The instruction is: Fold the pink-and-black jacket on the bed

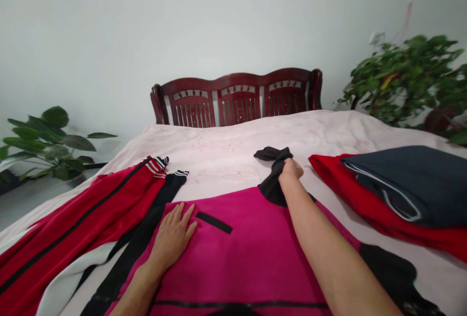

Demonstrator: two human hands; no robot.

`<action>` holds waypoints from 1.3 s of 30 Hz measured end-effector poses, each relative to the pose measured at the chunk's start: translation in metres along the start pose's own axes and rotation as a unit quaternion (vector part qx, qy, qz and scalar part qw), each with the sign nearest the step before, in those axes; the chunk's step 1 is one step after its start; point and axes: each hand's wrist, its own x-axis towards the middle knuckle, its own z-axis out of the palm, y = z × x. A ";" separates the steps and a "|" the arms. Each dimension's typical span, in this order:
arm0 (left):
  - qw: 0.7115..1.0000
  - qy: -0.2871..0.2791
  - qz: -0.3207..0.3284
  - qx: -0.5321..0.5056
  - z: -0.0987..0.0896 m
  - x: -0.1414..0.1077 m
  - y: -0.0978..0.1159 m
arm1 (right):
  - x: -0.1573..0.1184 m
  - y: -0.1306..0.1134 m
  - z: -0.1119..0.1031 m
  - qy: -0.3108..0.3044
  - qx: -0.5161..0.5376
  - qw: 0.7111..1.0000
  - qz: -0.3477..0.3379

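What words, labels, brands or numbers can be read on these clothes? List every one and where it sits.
No readable words, labels, brands or numbers show: the black strip on the magenta garment is plain, and the red striped garment, folded navy garment and black cloth show none; any small tags are too small to tell.

Home bedrm: bed (233, 136) w/ carved wood headboard (237, 97), houseplants (404, 80) alongside.
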 end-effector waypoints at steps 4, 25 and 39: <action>1.000 -0.008 -0.004 -0.005 -0.004 0.001 0.002 | 0.009 -0.007 0.002 0.016 -0.070 0.995 -0.064; 1.000 -0.022 -0.014 -0.005 -0.009 0.002 0.006 | 0.050 0.055 0.000 -0.084 -0.286 0.954 0.018; 0.999 -0.034 -0.016 -0.008 -0.011 0.001 0.005 | 0.061 0.054 0.011 -0.067 -0.297 0.952 0.019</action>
